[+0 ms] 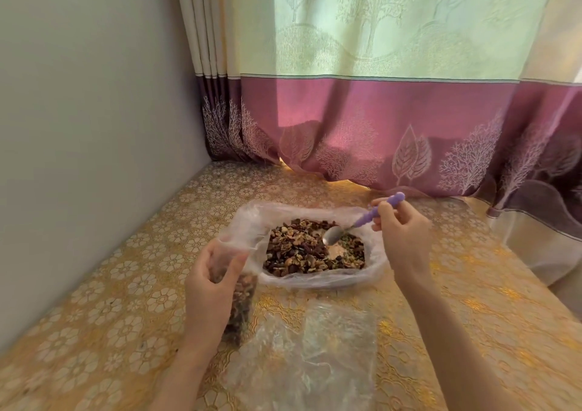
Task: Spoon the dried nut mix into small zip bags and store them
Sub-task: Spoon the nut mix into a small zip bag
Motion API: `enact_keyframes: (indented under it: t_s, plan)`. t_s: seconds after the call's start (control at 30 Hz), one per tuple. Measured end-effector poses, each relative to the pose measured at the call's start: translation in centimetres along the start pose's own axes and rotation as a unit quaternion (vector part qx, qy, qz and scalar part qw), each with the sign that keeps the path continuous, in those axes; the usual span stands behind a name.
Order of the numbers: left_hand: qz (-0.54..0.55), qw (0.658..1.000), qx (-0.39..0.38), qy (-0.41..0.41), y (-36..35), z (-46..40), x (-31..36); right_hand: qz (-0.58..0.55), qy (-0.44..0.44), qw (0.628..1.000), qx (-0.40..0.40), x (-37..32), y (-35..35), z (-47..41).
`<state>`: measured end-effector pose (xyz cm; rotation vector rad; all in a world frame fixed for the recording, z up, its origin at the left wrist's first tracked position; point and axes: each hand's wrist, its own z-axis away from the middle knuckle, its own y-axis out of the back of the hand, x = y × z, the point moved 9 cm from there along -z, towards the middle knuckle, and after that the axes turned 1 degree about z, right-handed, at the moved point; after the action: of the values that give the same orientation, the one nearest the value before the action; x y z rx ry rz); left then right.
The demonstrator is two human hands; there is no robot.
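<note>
The spoon (359, 221) slants from its lilac handle, pinched in the right hand (401, 237), down-left to a steel bowl over the nut mix (311, 248) in an open clear bag (252, 221). The left hand (209, 287) grips an upright, part-filled zip bag (241, 300); limp empty bags (315, 347) lie on the gold floral surface (126, 284).

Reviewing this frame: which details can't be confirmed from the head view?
- Small clear zip bag partly filled with nut mix: the left hand wraps it, hiding the fill level and whether the seal is open.
- Metal spoon with purple handle, gripped by the right hand: bowl too small to tell if loaded.
- Empty clear zip bags on the yellow patterned tablecloth: overlapping and transparent, so count unclear.
</note>
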<state>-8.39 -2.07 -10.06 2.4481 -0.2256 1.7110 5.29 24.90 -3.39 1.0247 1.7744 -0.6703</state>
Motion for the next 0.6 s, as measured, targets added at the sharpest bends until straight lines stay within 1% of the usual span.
enact_keyframes:
  t_s: [0.07,0.17,0.3,0.37,0.47,0.6]
  plan:
    - [0.002,1.0,0.018,-0.006,0.4,-0.1,0.2,0.032,-0.009,0.999,0.02,1.0,0.8,-0.4]
    - [0.01,0.999,0.042,-0.023,1.0,-0.3,0.6,0.068,-0.023,0.997,0.028,2.2,1.0,-0.8]
    - [0.021,0.999,0.035,-0.029,0.7,-0.3,0.9,0.074,-0.051,0.996,0.021,3.7,0.8,-0.8]
    - [0.022,0.999,0.034,-0.033,0.7,-0.1,1.0,0.063,-0.083,0.995,0.002,4.9,0.5,-0.8]
    - [0.041,0.999,0.027,-0.018,0.7,0.0,0.8,0.032,-0.143,0.988,-0.052,6.8,-0.7,-0.4]
    - [0.036,0.999,0.022,-0.024,0.5,0.0,0.8,-0.006,-0.185,0.978,-0.091,8.0,-2.4,0.5]
